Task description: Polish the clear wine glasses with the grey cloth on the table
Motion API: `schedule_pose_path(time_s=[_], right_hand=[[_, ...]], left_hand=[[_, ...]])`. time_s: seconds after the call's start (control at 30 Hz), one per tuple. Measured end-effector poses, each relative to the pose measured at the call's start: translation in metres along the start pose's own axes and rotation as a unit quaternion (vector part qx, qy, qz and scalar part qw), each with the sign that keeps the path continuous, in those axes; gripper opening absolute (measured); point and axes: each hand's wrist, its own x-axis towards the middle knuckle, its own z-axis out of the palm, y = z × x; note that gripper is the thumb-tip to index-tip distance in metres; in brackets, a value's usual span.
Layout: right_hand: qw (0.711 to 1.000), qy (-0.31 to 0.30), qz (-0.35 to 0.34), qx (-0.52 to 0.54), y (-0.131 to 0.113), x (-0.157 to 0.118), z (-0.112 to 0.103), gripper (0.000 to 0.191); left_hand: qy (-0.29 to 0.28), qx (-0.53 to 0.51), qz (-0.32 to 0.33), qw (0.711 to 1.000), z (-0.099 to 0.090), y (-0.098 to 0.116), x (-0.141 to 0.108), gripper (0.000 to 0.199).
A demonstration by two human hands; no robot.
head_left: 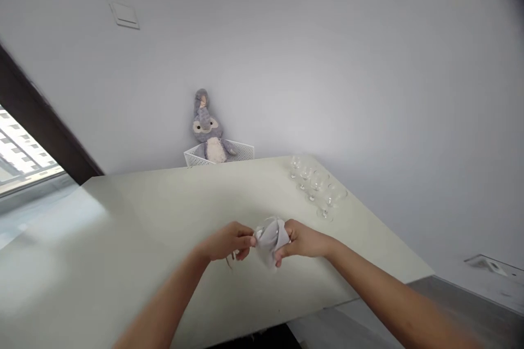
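Note:
Over the middle of the pale table, my two hands are at a light grey cloth [270,237]. My left hand [234,241] pinches at the left side of the bundle, where a bit of clear, shiny glass seems to show. My right hand [298,240] grips the cloth from the right, with its fingers partly hidden in the folds. What the cloth wraps round is mostly hidden. Several clear stemmed glasses [313,188] stand in a slanting row beyond my right hand, near the table's right edge.
A grey plush toy [207,131] sits in a white perforated basket [245,152] at the table's back edge, against the wall. The pale table [164,212] narrows towards a corner at the right. A dark-framed window is at the far left.

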Motion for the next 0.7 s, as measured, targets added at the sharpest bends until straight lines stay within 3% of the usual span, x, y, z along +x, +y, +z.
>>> schedule_pose_path(time_s=[0.07,0.1,0.13,0.2,0.27,0.3,0.37,0.43,0.53,0.6,0.7], right_hand=[[1.0,-0.014,0.003,-0.012,-0.003,-0.007,0.008,0.021],[1.0,0.004,-0.002,0.0,0.0,-0.008,0.012,0.021],[0.999,0.035,-0.007,0.022,0.006,-0.007,0.017,0.023],[0.989,0.117,-0.014,0.086,0.019,-0.003,0.025,0.027],[0.972,0.178,-0.021,0.153,0.029,0.0,0.032,0.032],[0.969,0.179,-0.025,0.167,0.03,0.0,0.035,0.033],[0.983,0.134,-0.047,0.12,0.022,-0.004,0.037,0.031],[0.994,0.058,-0.084,-0.025,0.005,-0.012,0.033,0.024],[0.956,0.004,-0.142,-0.255,-0.022,-0.026,0.019,0.016],[0.923,0.067,-0.16,-0.345,-0.031,-0.035,0.009,0.022],[0.86,0.22,-0.156,-0.432,-0.032,-0.043,0.006,0.029]], left_hand=[[-0.097,-0.057,-0.02,0.993,0.005,-0.004,-0.006,0.051],[-0.089,-0.062,-0.018,0.994,0.009,-0.005,-0.008,0.052],[-0.044,-0.047,-0.007,0.998,0.014,-0.006,-0.01,0.049],[0.107,0.012,0.03,0.994,0.024,-0.005,-0.014,0.036],[0.249,0.056,0.061,0.965,0.033,-0.001,-0.019,0.035],[0.282,0.067,0.063,0.955,0.036,0.002,-0.022,0.036],[0.265,0.071,0.036,0.961,0.039,0.007,-0.029,0.03],[0.163,0.036,-0.002,0.986,0.039,0.011,-0.036,0.024],[0.015,-0.1,-0.035,0.994,0.037,0.006,-0.048,0.036],[0.023,-0.188,-0.05,0.981,0.035,-0.001,-0.054,0.042],[0.154,-0.218,-0.056,0.962,0.029,-0.009,-0.057,0.043]])
